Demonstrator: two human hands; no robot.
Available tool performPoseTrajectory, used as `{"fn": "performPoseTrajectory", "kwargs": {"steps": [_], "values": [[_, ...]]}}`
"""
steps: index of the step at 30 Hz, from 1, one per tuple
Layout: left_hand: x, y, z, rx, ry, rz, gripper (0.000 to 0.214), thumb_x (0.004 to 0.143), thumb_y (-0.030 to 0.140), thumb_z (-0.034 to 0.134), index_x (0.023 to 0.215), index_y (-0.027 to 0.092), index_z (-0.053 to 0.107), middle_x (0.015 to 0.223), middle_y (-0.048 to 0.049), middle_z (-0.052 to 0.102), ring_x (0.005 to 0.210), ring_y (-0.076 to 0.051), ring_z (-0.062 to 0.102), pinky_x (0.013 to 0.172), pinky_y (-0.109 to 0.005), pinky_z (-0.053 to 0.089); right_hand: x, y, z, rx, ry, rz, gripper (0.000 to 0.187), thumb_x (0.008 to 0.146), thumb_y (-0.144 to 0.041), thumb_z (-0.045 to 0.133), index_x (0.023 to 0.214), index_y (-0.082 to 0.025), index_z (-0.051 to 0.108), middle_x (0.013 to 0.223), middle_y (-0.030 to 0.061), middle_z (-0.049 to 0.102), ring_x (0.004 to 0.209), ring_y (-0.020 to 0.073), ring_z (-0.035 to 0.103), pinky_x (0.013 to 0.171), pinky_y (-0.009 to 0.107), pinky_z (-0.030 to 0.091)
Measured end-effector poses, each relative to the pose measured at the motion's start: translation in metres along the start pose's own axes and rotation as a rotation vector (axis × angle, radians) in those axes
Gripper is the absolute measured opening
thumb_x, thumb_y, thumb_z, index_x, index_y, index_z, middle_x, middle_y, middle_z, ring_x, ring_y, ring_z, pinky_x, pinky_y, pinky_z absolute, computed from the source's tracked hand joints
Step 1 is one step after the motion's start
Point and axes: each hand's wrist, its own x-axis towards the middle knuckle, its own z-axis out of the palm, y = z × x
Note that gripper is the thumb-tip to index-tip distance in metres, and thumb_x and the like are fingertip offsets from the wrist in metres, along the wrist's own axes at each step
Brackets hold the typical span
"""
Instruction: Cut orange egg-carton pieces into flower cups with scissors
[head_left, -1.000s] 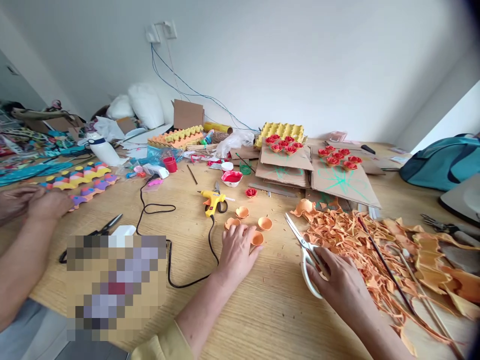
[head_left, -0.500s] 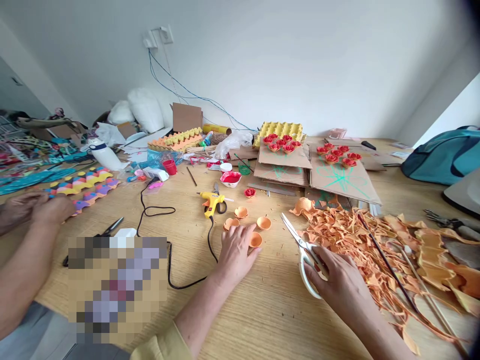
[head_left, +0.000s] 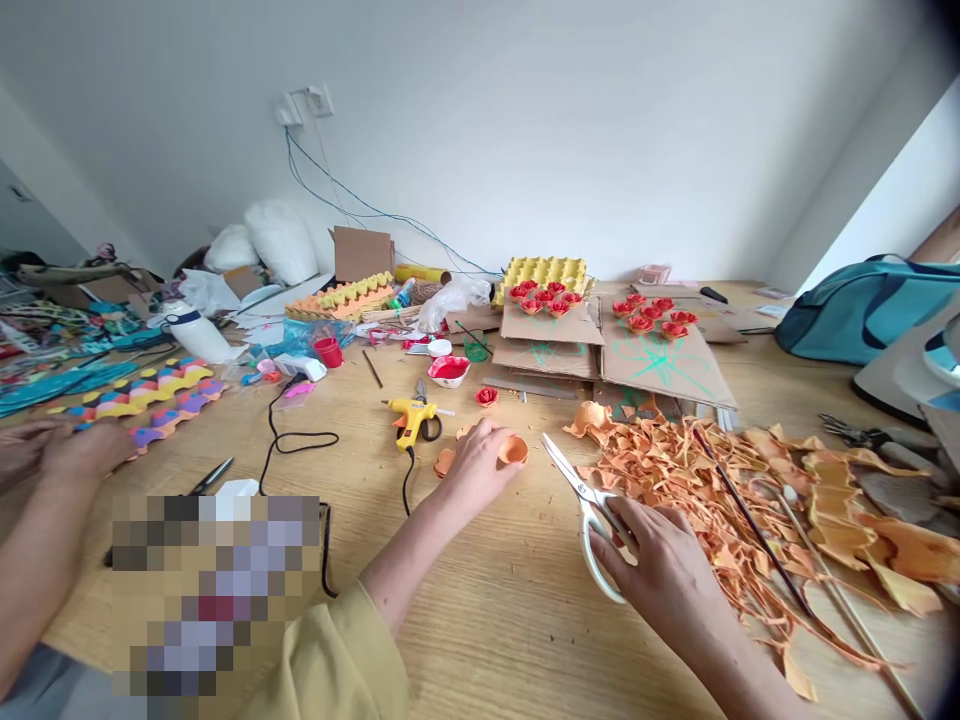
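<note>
A wide wooden table (head_left: 510,620) is seen from above and fills the lower frame, crowded with craft material. To the right of centre a large heap of orange scraps (head_left: 675,470) is spread, with thin sticks laid across it. Above it, at centre, flat cardboard sheets (head_left: 660,365) are stacked, and small red paper flowers (head_left: 649,312) are set on them. A blue bag (head_left: 862,310) is seen at the right edge, and a yellow egg tray (head_left: 544,270) near the wall. At the left edge, another person's hands (head_left: 67,450) are rested on the table.

Near centre, the left hand (head_left: 476,465) is closed on a small orange cup (head_left: 514,450), held at the fingertips; whether the cup is lifted off the table cannot be told. A second orange cup (head_left: 444,462) lies just beside that hand, and a yellow glue gun (head_left: 409,415) a little further left.

At lower right, the right hand (head_left: 660,565) is wrapped around the white handles of a pair of scissors (head_left: 574,478), whose blades are pointed up and left toward the held cup but kept apart from it.

The step in hand is judged to be the taking up of one cup. For any cut, cup and blades would need to be brought together, and the blades parted.
</note>
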Motion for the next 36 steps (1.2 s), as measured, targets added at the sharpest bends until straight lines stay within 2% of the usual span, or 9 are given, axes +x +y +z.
{"fn": "performPoseTrajectory", "kwargs": {"steps": [4, 9, 13, 19, 23, 24, 28, 32, 36], "values": [[0.01, -0.002, 0.006, -0.003, -0.033, -0.017, 0.031, 0.076, 0.02, 0.075, 0.106, 0.018, 0.067, 0.109, -0.0087, 0.061, 0.106, -0.026, 0.06, 0.097, -0.042, 0.046, 0.0, 0.002, -0.001, 0.001, 0.003, 0.026, 0.02, 0.095, -0.042, 0.055, 0.09, -0.022, 0.056, 0.073, -0.0007, 0.066, 0.067, 0.0174, 0.061, 0.075, 0.033, 0.036], [0.008, -0.002, 0.01, -0.049, -0.053, -0.056, 0.03, 0.075, 0.014, 0.074, 0.104, 0.018, 0.067, 0.11, -0.0095, 0.065, 0.106, -0.027, 0.062, 0.095, -0.041, 0.046, -0.001, 0.003, -0.001, 0.008, -0.026, 0.039, 0.02, 0.095, -0.043, 0.056, 0.092, -0.023, 0.055, 0.075, -0.0011, 0.066, 0.069, 0.0184, 0.061, 0.075, 0.033, 0.035], [0.006, -0.001, 0.011, -0.137, -0.063, -0.074, 0.027, 0.075, 0.009, 0.072, 0.099, 0.02, 0.067, 0.099, -0.0056, 0.07, 0.101, -0.026, 0.064, 0.093, -0.04, 0.047, -0.001, 0.003, 0.0, 0.006, -0.033, 0.041, 0.02, 0.095, -0.042, 0.056, 0.093, -0.023, 0.055, 0.075, -0.0012, 0.066, 0.069, 0.0184, 0.061, 0.076, 0.034, 0.035], [0.0, -0.004, 0.017, -0.339, -0.062, -0.122, 0.03, 0.075, 0.012, 0.07, 0.104, 0.019, 0.065, 0.102, -0.007, 0.072, 0.097, -0.023, 0.066, 0.088, -0.038, 0.051, 0.003, 0.0, -0.005, 0.115, -0.045, 0.131, 0.022, 0.091, -0.041, 0.056, 0.079, -0.023, 0.053, 0.066, -0.0021, 0.06, 0.062, 0.0165, 0.055, 0.068, 0.031, 0.038], [-0.019, 0.005, 0.012, -0.567, -0.151, -0.16, 0.037, 0.082, 0.029, 0.068, 0.116, 0.017, 0.06, 0.107, -0.0091, 0.07, 0.086, -0.019, 0.07, 0.069, -0.028, 0.056, 0.005, -0.005, -0.01, 0.374, -0.122, 0.311, 0.031, 0.09, -0.047, 0.053, 0.072, -0.022, 0.053, 0.057, -0.0044, 0.048, 0.054, 0.0127, 0.044, 0.053, 0.025, 0.033], [-0.025, 0.01, 0.01, -0.737, -0.183, -0.216, 0.04, 0.082, 0.032, 0.069, 0.118, 0.017, 0.059, 0.11, -0.0102, 0.068, 0.087, -0.019, 0.07, 0.067, -0.028, 0.055, 0.006, -0.006, -0.01, 0.475, -0.136, 0.357, 0.033, 0.09, -0.049, 0.053, 0.072, -0.021, 0.054, 0.058, -0.0045, 0.047, 0.054, 0.0122, 0.043, 0.052, 0.025, 0.032], [-0.044, 0.031, 0.002, -1.163, -0.259, -0.3, 0.054, 0.074, 0.041, 0.079, 0.118, 0.016, 0.059, 0.106, -0.0088, 0.065, 0.088, -0.02, 0.068, 0.066, -0.026, 0.053, 0.007, -0.013, -0.004, 0.985, -0.171, 0.458, 0.034, 0.083, -0.052, 0.065, 0.076, -0.019, 0.059, 0.069, -0.0024, 0.054, 0.063, 0.0131, 0.048, 0.057, 0.025, 0.038], [-0.052, 0.041, 0.004, -1.246, -0.288, -0.271, 0.058, 0.069, 0.046, 0.082, 0.113, 0.015, 0.06, 0.102, -0.0081, 0.064, 0.074, -0.014, 0.063, 0.059, -0.024, 0.05, 0.008, -0.023, 0.005, 1.175, -0.189, 0.445, 0.037, 0.077, -0.053, 0.073, 0.09, -0.02, 0.062, 0.085, 0.0023, 0.066, 0.077, 0.0181, 0.06, 0.068, 0.029, 0.048], [-0.055, 0.044, 0.011, -1.199, -0.327, -0.248, 0.053, 0.071, 0.044, 0.082, 0.108, 0.014, 0.059, 0.093, -0.0053, 0.063, 0.068, -0.011, 0.056, 0.054, -0.022, 0.048, 0.011, -0.034, 0.006, 1.349, -0.152, 0.456, 0.041, 0.069, -0.048, 0.082, 0.094, -0.022, 0.062, 0.087, 0.0021, 0.067, 0.082, 0.0191, 0.062, 0.077, 0.032, 0.05]]}}
